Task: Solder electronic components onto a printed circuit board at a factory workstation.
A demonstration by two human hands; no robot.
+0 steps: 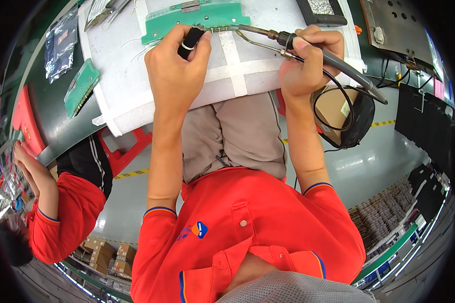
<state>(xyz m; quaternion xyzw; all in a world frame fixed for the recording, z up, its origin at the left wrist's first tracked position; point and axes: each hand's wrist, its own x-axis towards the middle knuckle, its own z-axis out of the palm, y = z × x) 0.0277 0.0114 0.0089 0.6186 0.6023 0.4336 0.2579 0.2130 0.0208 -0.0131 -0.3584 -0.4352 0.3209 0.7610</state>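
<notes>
Black-and-grey soldering iron (333,60), gripped in the right hand (308,63) by the far green fixture (174,22), looks light but stiff, so I'd hold behind its metal end (255,30), left hand (177,70) pinching a probably soft black bundle (189,41)

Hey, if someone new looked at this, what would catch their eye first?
Probably the red shirt, filling the lower middle. Then, near the top, the right hand grips a soldering iron beside a green plate, while the left hand pinches a black bundle. A co-worker, also in red, is at far left.
</notes>
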